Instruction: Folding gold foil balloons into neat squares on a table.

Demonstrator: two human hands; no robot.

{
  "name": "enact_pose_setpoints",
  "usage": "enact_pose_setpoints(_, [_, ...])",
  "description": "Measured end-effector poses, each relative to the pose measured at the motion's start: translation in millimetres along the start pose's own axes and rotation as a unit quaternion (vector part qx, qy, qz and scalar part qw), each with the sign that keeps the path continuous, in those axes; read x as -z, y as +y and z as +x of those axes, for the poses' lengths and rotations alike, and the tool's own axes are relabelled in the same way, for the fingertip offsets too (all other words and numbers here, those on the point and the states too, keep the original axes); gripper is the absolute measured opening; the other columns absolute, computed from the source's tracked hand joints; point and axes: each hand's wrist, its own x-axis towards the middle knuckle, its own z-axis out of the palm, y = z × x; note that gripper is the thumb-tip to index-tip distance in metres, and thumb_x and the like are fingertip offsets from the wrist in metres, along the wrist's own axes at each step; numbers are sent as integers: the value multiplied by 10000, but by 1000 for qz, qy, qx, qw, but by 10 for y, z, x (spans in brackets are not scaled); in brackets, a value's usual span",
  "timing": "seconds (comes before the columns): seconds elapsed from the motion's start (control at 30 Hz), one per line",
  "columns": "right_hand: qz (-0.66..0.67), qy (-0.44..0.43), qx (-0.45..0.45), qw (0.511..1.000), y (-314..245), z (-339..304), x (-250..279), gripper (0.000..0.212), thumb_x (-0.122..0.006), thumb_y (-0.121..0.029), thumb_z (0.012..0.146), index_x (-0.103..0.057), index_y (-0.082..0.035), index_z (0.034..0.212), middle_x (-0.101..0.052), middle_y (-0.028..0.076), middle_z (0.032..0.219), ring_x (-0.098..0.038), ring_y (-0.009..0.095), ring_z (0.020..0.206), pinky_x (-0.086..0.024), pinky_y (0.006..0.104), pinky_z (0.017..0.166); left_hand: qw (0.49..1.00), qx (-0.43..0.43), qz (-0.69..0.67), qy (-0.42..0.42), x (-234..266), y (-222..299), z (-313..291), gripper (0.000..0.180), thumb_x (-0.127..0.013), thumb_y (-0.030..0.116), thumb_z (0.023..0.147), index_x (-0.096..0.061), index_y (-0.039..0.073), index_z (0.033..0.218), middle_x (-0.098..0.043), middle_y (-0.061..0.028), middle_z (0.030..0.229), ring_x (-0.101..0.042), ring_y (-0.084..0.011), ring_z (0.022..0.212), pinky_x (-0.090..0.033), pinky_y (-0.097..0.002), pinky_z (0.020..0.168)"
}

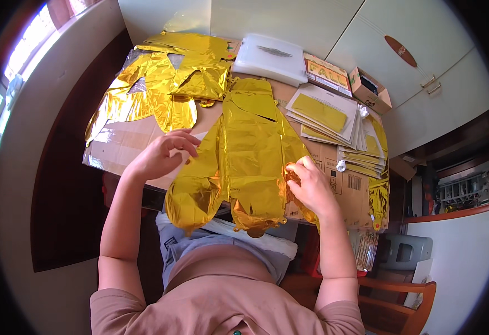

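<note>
A flat, uninflated gold foil balloon (pixel 253 151) lies spread over the near part of the cardboard-covered table (pixel 119 146), its lower lobes hanging past the front edge toward my lap. My right hand (pixel 311 184) pinches the creased foil along the balloon's right side, with thumb and fingers pressed together. Beside the balloon's left edge, my left hand (pixel 163 155) hovers with its fingers curved and apart, holding nothing. More flat gold foil balloons (pixel 169 75) are piled at the far left of the table.
Behind the balloon stands a translucent white plastic case (pixel 271 58). To the right are stacked white packets with gold foil (pixel 325 114), a box with large letters (pixel 327 74) and a small open carton (pixel 370 92). A wooden chair (pixel 401 287) stands at the lower right.
</note>
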Motion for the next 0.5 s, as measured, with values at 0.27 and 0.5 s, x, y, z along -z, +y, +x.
enact_pose_setpoints(0.27, [-4,-9,-2,1000,43,12,-16,324,-741,-135,821,-688,-88,1137,-595,109,1099,-649,335,996,-525,434,866,999,8,36,23,-81,109,150,161,-637,19,871,-721,32,1009,-688,-144,1226,-571,-336,1293,-446,-418,1087])
enact_pose_setpoints(0.5, [13,-33,-16,999,-3,49,33,331,-752,-134,816,-692,-60,1133,-596,120,1095,-646,320,957,-522,411,849,944,-205,244,81,-602,-14,604,244,-746,247,854,-702,75,1020,-641,-112,1192,-572,-327,1217,-380,-503,1133])
